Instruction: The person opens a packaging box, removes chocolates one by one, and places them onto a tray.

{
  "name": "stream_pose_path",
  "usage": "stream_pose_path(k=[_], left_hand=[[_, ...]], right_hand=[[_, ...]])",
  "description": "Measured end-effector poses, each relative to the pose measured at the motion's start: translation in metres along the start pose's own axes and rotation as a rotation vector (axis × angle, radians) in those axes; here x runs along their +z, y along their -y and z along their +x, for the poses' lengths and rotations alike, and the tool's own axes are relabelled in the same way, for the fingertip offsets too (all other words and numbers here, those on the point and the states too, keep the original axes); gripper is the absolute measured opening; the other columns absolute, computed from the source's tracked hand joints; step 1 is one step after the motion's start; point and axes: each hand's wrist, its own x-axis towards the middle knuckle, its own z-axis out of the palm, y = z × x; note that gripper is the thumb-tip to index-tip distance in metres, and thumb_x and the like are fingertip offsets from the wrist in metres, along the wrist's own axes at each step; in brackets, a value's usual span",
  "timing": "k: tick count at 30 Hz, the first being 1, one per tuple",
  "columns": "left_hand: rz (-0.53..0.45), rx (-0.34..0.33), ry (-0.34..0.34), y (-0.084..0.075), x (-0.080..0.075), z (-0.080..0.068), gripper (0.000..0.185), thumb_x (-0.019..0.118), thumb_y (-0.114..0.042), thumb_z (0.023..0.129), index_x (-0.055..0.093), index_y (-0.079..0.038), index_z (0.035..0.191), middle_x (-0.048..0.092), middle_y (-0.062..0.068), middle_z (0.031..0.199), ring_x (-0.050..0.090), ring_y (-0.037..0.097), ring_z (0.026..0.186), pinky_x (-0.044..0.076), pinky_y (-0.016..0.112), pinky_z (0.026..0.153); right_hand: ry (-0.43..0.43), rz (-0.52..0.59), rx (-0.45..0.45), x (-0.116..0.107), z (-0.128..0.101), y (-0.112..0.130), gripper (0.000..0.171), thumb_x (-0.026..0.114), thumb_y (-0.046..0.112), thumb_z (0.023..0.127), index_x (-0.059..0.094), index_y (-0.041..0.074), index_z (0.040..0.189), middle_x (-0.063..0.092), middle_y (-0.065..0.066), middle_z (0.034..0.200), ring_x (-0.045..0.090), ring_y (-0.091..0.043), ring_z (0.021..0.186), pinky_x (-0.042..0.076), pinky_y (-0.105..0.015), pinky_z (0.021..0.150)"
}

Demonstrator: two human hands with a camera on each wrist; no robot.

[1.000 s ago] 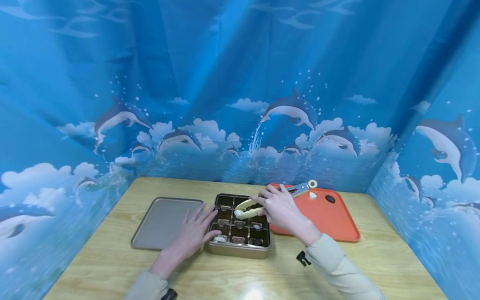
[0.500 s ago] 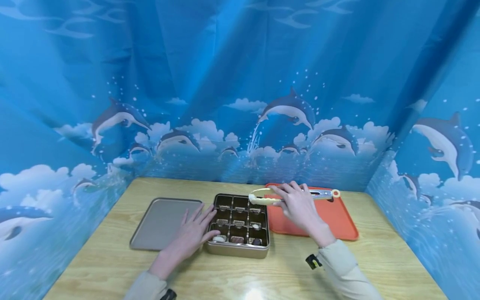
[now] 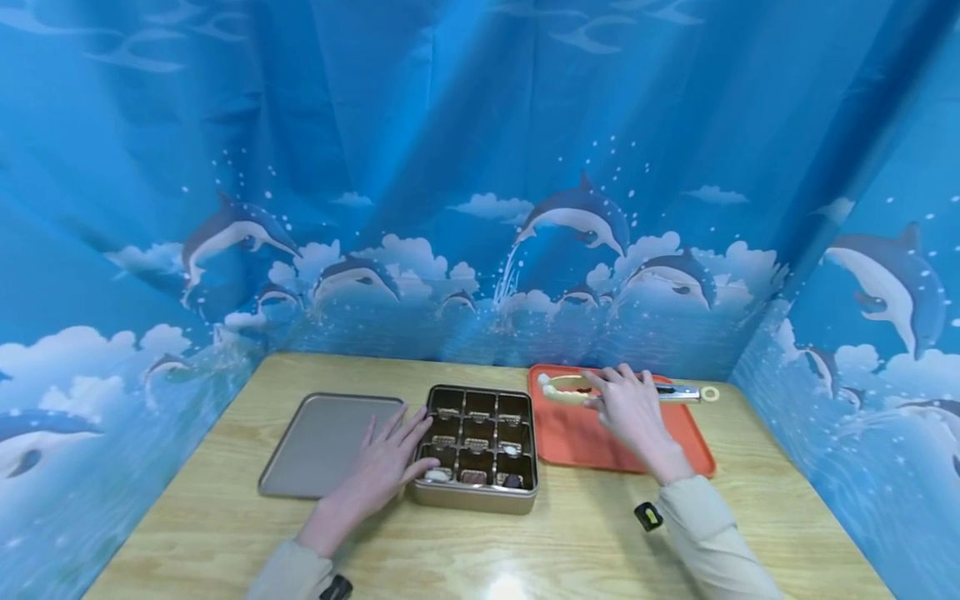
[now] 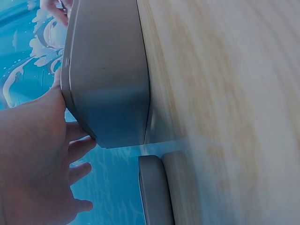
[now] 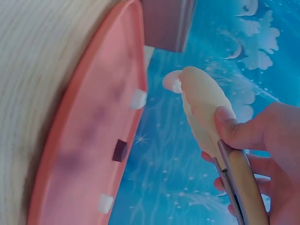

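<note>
My right hand grips a pair of tongs with pale yellow ends and a metal handle, held over the orange tray. A small whitish glossy lump shows at the tongs' tips. My left hand, fingers straight and spread, rests against the left rim of a metal box with several compartments. Its front row holds a white piece, a reddish-brown piece and a dark piece. Another white piece lies in the middle row, at right.
Left of the box lies a flat grey lid. Along the tray's far side are a white piece, a dark brown piece and a second white piece. A blue dolphin curtain closes off the table's back.
My right hand has carried the tongs rightward from above the box's compartments to the tray's far left corner. My left hand stays at the box.
</note>
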Motion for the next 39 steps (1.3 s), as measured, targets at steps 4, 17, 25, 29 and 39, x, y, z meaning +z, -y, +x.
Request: stream_pose_path(k=[4,17,25,29,39], left_hand=[[-0.002,0.007,-0.019,0.000,0.000,0.000,0.068,0.054,-0.050,0.101,0.044,-0.005,0.152,0.033,0.011,0.162,0.023,0.041,0.151,0.014,0.071,0.118],[-0.010,-0.010,0.014,0.000,0.000,0.001,0.068,0.053,-0.049,0.101,0.042,-0.006,0.153,0.029,0.010,0.164,0.019,0.039,0.153,0.011,0.069,0.120],[-0.003,-0.001,0.001,0.000,0.000,0.000,0.069,0.053,-0.049,0.101,0.043,-0.005,0.153,0.031,0.010,0.163,0.021,0.040,0.152,0.013,0.070,0.119],[0.001,-0.001,0.000,0.000,-0.001,-0.001,0.069,0.052,-0.050,0.101,0.043,-0.005,0.153,0.031,0.011,0.163,0.021,0.040,0.152,0.014,0.070,0.119],[-0.006,0.000,-0.002,-0.001,-0.001,0.000,0.068,0.054,-0.048,0.101,0.043,-0.005,0.152,0.031,0.010,0.163,0.022,0.041,0.152,0.014,0.070,0.119]], right_hand=[[0.056,-0.034,0.000,0.009,0.001,-0.004,0.043,0.082,0.022,0.085,0.073,0.018,0.127,0.072,-0.005,0.103,0.053,-0.027,0.087,0.031,-0.040,0.066],[0.112,-0.106,-0.021,0.031,0.009,0.001,0.045,0.085,0.025,0.081,0.073,0.018,0.124,0.072,-0.005,0.101,0.055,-0.028,0.090,0.040,-0.047,0.072],[0.041,-0.092,-0.005,0.026,0.011,0.003,0.051,0.082,0.027,0.085,0.068,0.015,0.133,0.071,-0.009,0.112,0.056,-0.032,0.101,0.040,-0.049,0.076],[-0.027,-0.095,-0.014,0.015,0.013,0.004,0.049,0.079,0.026,0.089,0.066,0.016,0.136,0.070,-0.008,0.114,0.057,-0.032,0.104,0.039,-0.047,0.075],[-0.075,-0.076,-0.119,-0.009,0.014,0.015,0.053,0.081,0.018,0.086,0.066,0.018,0.136,0.071,-0.006,0.112,0.058,-0.029,0.099,0.038,-0.043,0.072]])
